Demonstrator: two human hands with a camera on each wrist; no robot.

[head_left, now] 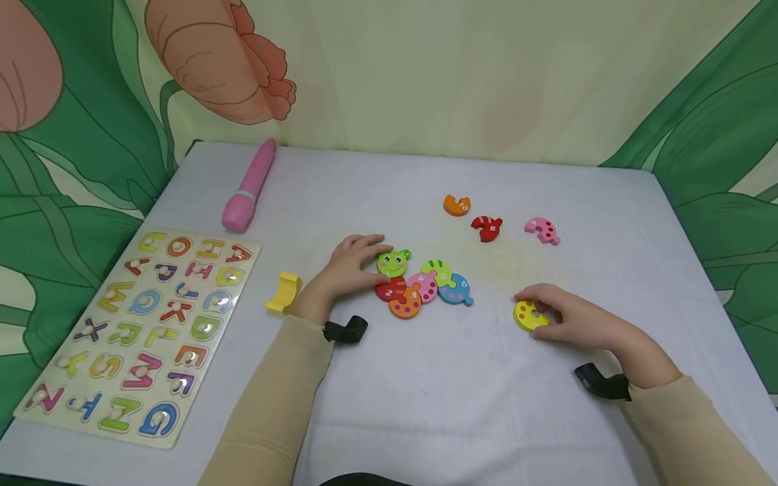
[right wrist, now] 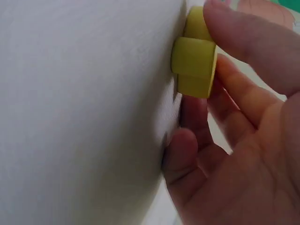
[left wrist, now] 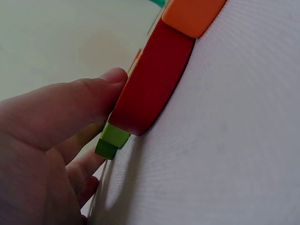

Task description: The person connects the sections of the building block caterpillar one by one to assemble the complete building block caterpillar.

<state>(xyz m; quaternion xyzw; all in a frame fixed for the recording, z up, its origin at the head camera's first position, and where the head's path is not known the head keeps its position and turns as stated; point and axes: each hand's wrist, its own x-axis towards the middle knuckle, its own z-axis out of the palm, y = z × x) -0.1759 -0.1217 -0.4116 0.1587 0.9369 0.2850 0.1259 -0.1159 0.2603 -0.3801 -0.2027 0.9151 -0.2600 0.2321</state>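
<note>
Joined caterpillar puzzle pieces lie flat mid-table: a smiling green head (head_left: 393,263), a red piece (head_left: 390,289), an orange piece (head_left: 404,304), a pink piece (head_left: 423,287), a striped green piece (head_left: 437,271) and a blue piece (head_left: 456,290). My left hand (head_left: 350,268) touches their left side, fingers extended, thumb on the red piece and forefinger at the head. In the left wrist view, the thumb meets the red piece's (left wrist: 152,79) edge. To the right, my right hand (head_left: 574,317) pinches a yellow puzzle piece (head_left: 526,316) between thumb and fingers, close to the tabletop.
Farther back lie loose puzzle pieces: orange (head_left: 456,206), red (head_left: 488,229) and pink (head_left: 543,230). A yellow curved block (head_left: 283,293) sits by the left wrist. Leftward are a wooden alphabet board (head_left: 200,314) and a pink microphone-shaped toy (head_left: 250,185). A patterned curtain (head_left: 425,81) hangs behind the table.
</note>
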